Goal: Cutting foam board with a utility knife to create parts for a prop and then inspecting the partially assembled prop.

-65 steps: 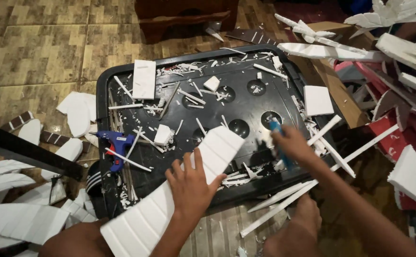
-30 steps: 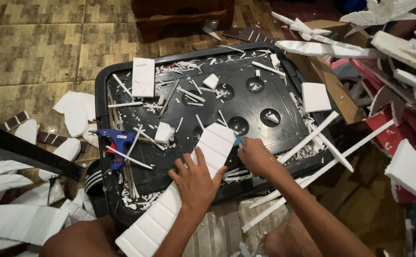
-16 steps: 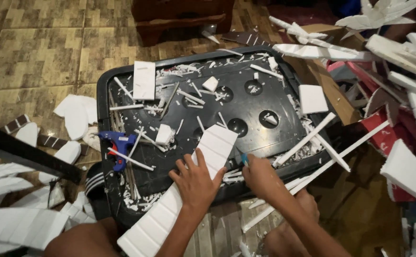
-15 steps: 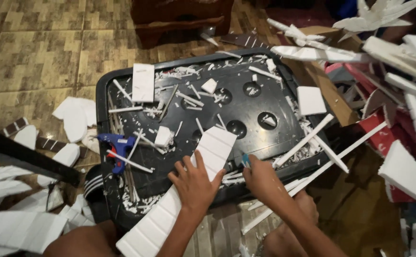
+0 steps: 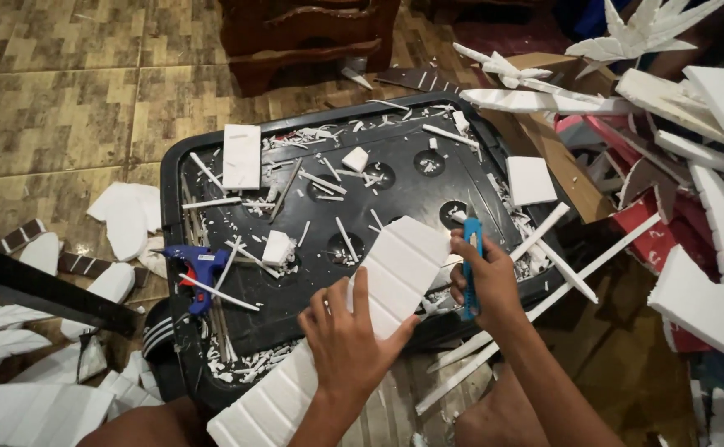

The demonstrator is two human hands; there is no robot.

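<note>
Tray (image 5: 181, 248) — black plastic, shallow, on the tiled floor — holds foam scraps, thin white strips, a small foam block (image 5: 277, 247) and a blue glue gun (image 5: 194, 266) at its left edge. Ribbed foam plank (image 5: 395, 269) lies diagonally over the tray's near rim. Left hand (image 5: 348, 338) presses flat on it, fingers spread. Right hand (image 5: 486, 277) — fingers clamped on a blue utility knife (image 5: 470, 265), held upright just beside the plank's right edge.
</note>
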